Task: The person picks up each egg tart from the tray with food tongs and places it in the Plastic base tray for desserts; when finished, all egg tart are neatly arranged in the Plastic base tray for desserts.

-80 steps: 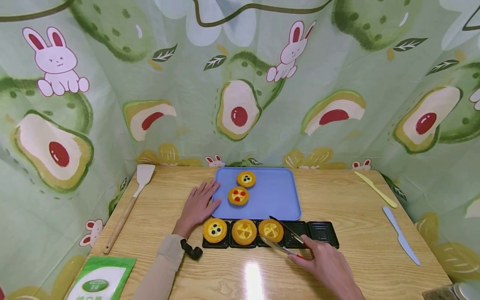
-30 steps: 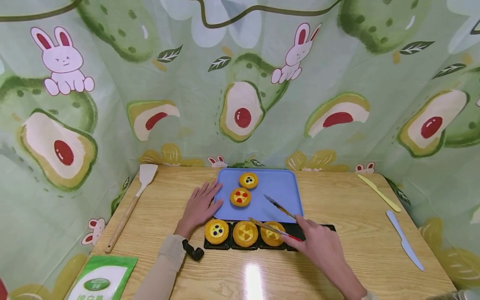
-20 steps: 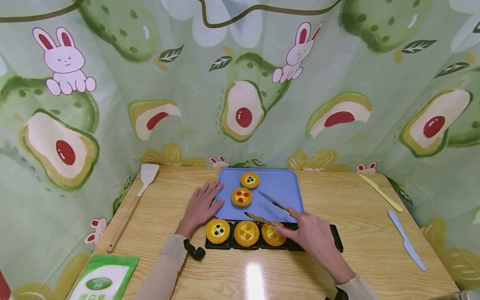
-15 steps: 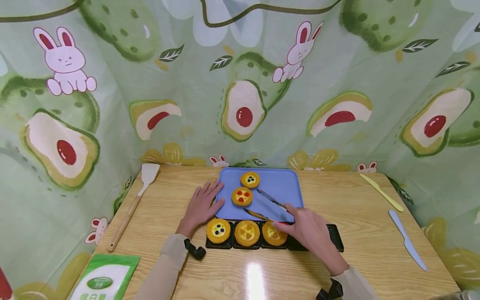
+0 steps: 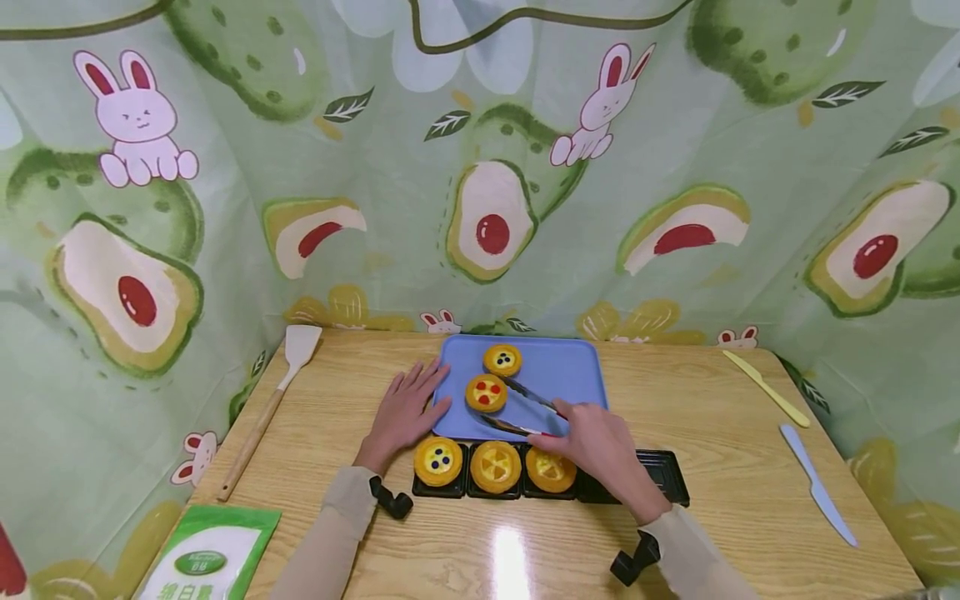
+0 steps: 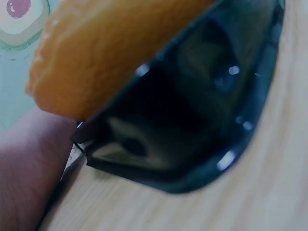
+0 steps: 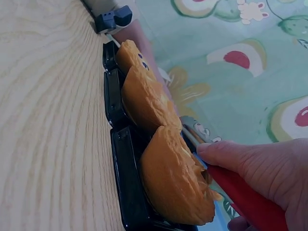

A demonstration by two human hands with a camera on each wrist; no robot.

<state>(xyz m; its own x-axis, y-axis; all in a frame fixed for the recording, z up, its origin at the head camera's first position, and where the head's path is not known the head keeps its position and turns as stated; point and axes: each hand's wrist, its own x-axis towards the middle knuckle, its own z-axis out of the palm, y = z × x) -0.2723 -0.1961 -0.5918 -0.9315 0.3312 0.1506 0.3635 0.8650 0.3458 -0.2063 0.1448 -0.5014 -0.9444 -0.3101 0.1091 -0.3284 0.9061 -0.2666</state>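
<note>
My right hand [image 5: 581,437] grips metal tongs [image 5: 525,407] by their red handle [image 7: 243,202]. The tongs are spread, and their tips reach the right side of a tart with red dots [image 5: 486,393] on the blue tray [image 5: 562,375]. I cannot tell whether they touch it. A tart with dark dots [image 5: 502,360] lies behind it. My left hand [image 5: 405,412] rests flat on the table, fingertips at the tray's left edge. In front, a black compartment tray [image 5: 660,475] holds three tarts [image 5: 495,466] on its left side. In the left wrist view one tart [image 6: 110,53] in the black tray [image 6: 202,120] shows close up.
A wooden spatula [image 5: 262,412] lies at the table's left side. A yellow knife [image 5: 765,387] and a blue knife [image 5: 817,485] lie at the right. A green packet [image 5: 202,562] sits at the near left corner. Printed curtains wall the table on three sides.
My right hand has carried the tongs from the black tray forward and left over the blue tray, up to the red-dotted tart. The left hand has stayed put.
</note>
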